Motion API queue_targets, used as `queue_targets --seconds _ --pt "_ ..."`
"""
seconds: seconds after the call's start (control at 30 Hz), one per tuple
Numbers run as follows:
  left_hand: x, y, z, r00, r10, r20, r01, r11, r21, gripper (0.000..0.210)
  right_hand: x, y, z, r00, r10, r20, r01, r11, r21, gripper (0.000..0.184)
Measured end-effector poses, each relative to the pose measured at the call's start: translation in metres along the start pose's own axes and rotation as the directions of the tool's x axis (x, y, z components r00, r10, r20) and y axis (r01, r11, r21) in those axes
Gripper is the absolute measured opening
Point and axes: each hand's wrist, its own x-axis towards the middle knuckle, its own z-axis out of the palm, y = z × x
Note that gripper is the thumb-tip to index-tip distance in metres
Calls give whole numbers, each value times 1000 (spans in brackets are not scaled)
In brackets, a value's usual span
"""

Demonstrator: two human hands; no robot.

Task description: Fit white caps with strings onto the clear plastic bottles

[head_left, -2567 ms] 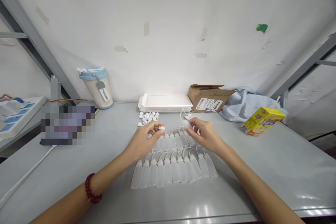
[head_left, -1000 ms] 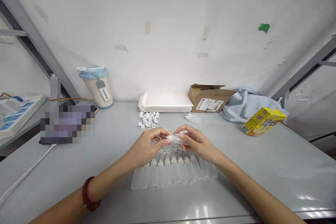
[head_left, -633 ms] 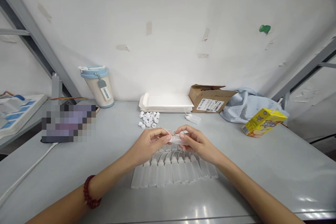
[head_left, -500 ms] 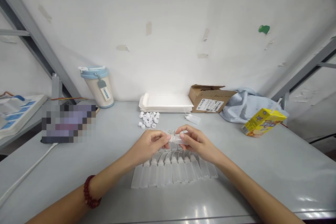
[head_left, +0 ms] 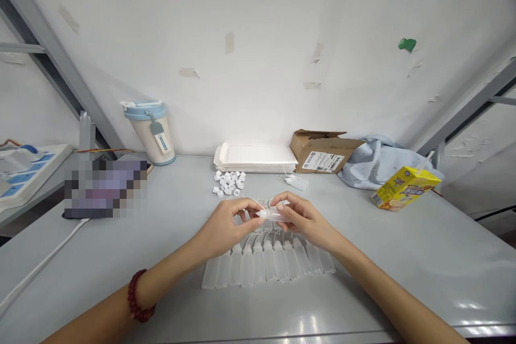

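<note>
A small translucent plastic bottle [head_left: 276, 216] lies sideways between my hands, its white neck end toward the left. My right hand [head_left: 308, 221] is closed round its body with thumb and fingers. At the white end, the thumb and index finger of my left hand [head_left: 229, 226] pinch around the tip; their exact contact is partly hidden. Just below, a row of similar bottles [head_left: 247, 269] lies flat, with thin white cords at their necks. More bottles behind the hands are partly covered. Small white caps [head_left: 229, 183] lie in a loose heap beyond my left hand.
Against the wall are a stack of white trays [head_left: 258, 157], a cardboard box [head_left: 326, 153] and a blue cloth [head_left: 363, 166]. One bottle [head_left: 297, 181] lies before the box. A yellow drink carton [head_left: 405, 188] stands right; a tumbler [head_left: 151, 134] and phone [head_left: 108, 193] are left.
My left thumb and index finger have shifted slightly left, from the bottle's neck toward its tip, and more of the white neck shows. My right hand still holds the bottle in nearly the same place.
</note>
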Motion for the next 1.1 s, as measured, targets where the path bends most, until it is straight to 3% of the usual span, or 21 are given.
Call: queue_targets --seconds 0.17,0.33,0.7,1.1 --pt "0 3 0 1000 2 15 -1 998 -56 23 -1 -3 1 1000 4 -15 -4 1000 4 27" --pt "0 3 1 997 -70 7 70 998 1 37 -3 -4 1 1000 3 -18 -2 1000 11 27" --pt "-1 1 -1 999 3 33 -5 999 45 17 -3 -1 1 1000 -2 -10 2 1000 -3 27" --pt "-2 8 0 999 -19 49 15 997 72 32 -4 -2 2 1000 -10 -14 10 1000 7 27"
